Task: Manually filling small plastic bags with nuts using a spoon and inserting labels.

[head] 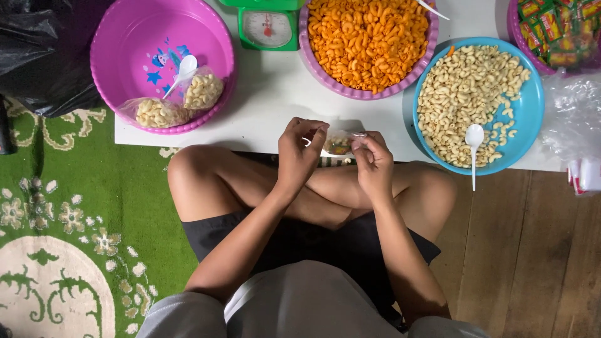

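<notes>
My left hand (299, 152) and my right hand (373, 161) together pinch a small clear plastic bag (339, 143) with some snack inside, held just above my crossed legs at the front edge of the low white table (275, 94). Straight ahead stands a purple basin of orange macaroni snacks (367, 39). To the right is a blue bowl of pale macaroni snacks (469, 100) with a white spoon (474, 145) lying in it.
A pink basin (125, 44) at the left holds two filled clear bags (181, 103) and a white spoon. A green kitchen scale (268, 25) stands at the back. A basin of small packets (557, 28) and clear plastic bags (573, 119) sit at the right. Black bag (37, 56) far left.
</notes>
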